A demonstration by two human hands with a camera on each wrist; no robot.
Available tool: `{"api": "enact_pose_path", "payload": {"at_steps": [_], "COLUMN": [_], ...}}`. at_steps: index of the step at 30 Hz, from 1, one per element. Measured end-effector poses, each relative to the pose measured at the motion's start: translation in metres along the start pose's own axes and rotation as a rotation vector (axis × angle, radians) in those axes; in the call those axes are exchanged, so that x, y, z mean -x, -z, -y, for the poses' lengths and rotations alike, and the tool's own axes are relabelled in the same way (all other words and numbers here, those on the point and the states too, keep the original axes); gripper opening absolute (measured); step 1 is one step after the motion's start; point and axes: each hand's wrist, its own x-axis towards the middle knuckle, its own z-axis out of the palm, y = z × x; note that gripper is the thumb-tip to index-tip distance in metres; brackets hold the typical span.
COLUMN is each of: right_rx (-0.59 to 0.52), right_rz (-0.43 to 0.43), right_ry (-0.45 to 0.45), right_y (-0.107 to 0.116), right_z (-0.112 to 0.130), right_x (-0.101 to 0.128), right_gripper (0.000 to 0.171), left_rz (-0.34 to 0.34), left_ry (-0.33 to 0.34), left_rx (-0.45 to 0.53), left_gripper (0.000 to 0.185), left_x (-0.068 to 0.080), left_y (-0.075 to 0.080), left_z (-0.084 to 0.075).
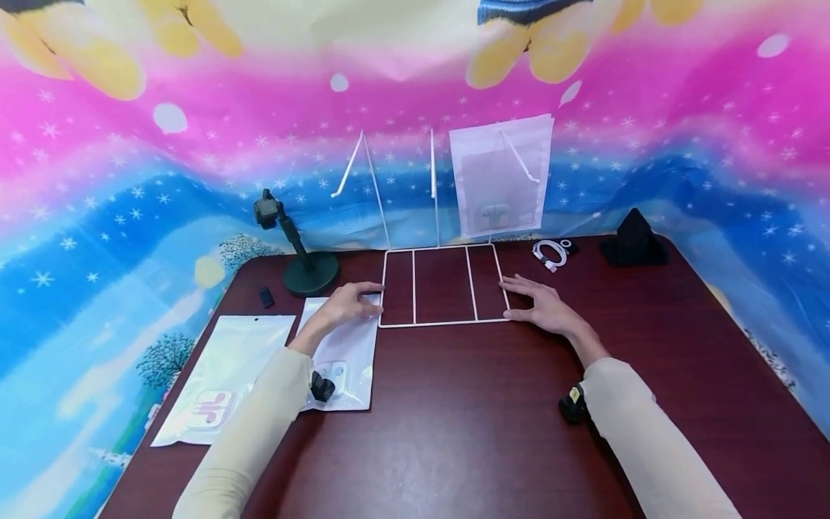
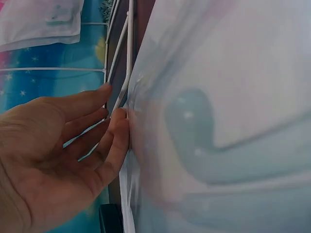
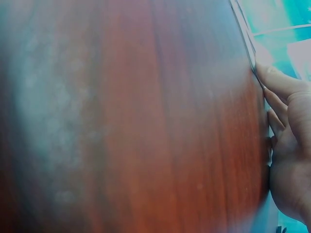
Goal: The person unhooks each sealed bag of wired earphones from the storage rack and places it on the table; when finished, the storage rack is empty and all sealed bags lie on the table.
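Observation:
A white wire rack (image 1: pixel 443 287) stands on the dark red table (image 1: pixel 454 418), its flat base frame lying on the top and thin rods rising behind. My left hand (image 1: pixel 350 303) rests with straight fingers on a clear pouch (image 1: pixel 344 353) and touches the frame's left edge (image 2: pixel 127 73). My right hand (image 1: pixel 541 303) lies flat on the table, fingers straight, touching the frame's right edge (image 3: pixel 245 39). A white pouch (image 1: pixel 501 176) hangs from the rack's right hook.
A second pouch (image 1: pixel 223 378) lies at the table's left edge. A black stand with a round base (image 1: pixel 305 270) is at the back left, a small black item (image 1: pixel 266 296) beside it. A coiled white cable (image 1: pixel 550 254) and a black wedge (image 1: pixel 634 241) sit at the back right.

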Motion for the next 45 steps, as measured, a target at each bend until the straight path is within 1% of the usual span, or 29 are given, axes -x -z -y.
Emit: {"api": "enact_pose_path", "payload": {"at_steps": [3, 6, 10, 14, 18, 26, 29, 32, 34, 36, 41, 45], "right_rx": [-0.001, -0.002, -0.006, -0.012, -0.015, -0.023, -0.082, -0.196, -0.281, -0.348, -0.401, -0.400], "right_rz": [0.002, 0.000, -0.004, -0.008, -0.008, -0.005, 0.002, -0.007, -0.032, -0.079, -0.236, -0.324], "right_ry": [-0.007, -0.006, -0.017, -0.023, -0.021, -0.030, -0.060, -0.095, -0.112, -0.112, -0.121, -0.128], "right_y": [-0.001, -0.001, -0.001, -0.001, 0.000, 0.000, 0.002, 0.010, 0.018, 0.029, 0.063, 0.090], "right_z": [0.000, 0.000, 0.000, -0.001, -0.001, -0.001, 0.000, 0.003, 0.007, 0.011, 0.025, 0.037], "right_x": [0.000, 0.000, 0.002, 0.002, 0.001, 0.002, 0.002, 0.000, -0.002, -0.006, -0.013, -0.017], "right_gripper": [0.071, 0.071, 0.071, 0.071, 0.071, 0.072, 0.071, 0.068, 0.067, 0.065, 0.061, 0.061], "left_rz": [0.043, 0.089, 0.127, 0.122, 0.104, 0.103, 0.102, 0.101, 0.096, 0.093, 0.088, 0.095], "left_ry": [-0.036, -0.076, -0.092, -0.105, -0.102, -0.084, -0.083, -0.084, -0.083, -0.081, -0.071, -0.067], "left_rx": [-0.030, -0.033, -0.047, -0.094, -0.128, -0.139, -0.149, -0.161, -0.166, -0.169, -0.165, -0.166], "left_gripper": [0.065, 0.072, 0.081, 0.084, 0.085, 0.084, 0.084, 0.084, 0.084, 0.084, 0.084, 0.083], "left_x": [0.001, 0.000, 0.001, 0.001, 0.000, -0.002, -0.001, -0.001, 0.000, 0.000, 0.001, 0.001], "left_y": [0.003, 0.005, 0.004, 0.002, 0.000, -0.002, -0.001, 0.000, 0.001, 0.002, 0.003, 0.001], "left_z": [0.002, 0.004, 0.004, 0.002, 0.001, 0.000, 0.000, 0.000, 0.001, 0.002, 0.001, 0.000]}}
